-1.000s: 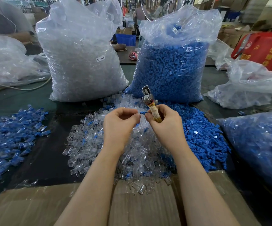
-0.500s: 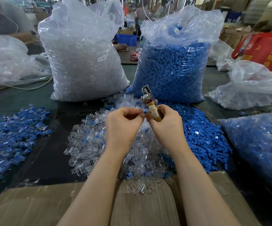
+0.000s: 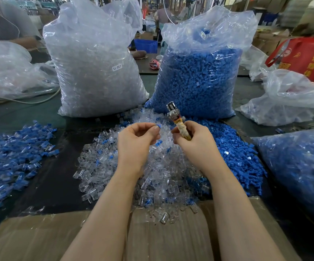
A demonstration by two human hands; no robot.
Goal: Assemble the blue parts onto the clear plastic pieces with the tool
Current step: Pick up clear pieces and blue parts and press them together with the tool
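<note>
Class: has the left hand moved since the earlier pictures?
Yes. The left hand drew slightly left, away from the tool, opening a gap; the labelled clear bag holds its place.

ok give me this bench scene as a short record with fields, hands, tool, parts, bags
left hand: pinches a small blue part at the fingertips
right hand: grips the tool by its wrapped handle, metal head pointing up and away
clear pieces pile: loose on the bench under both hands
blue parts pile: loose, to the right of the clear pile
assembled pile: blue and clear pieces together, far left
clear bag: upright, back left, label SJ-017
blue bag: upright, back right
cardboard: near edge, under the forearms
</note>
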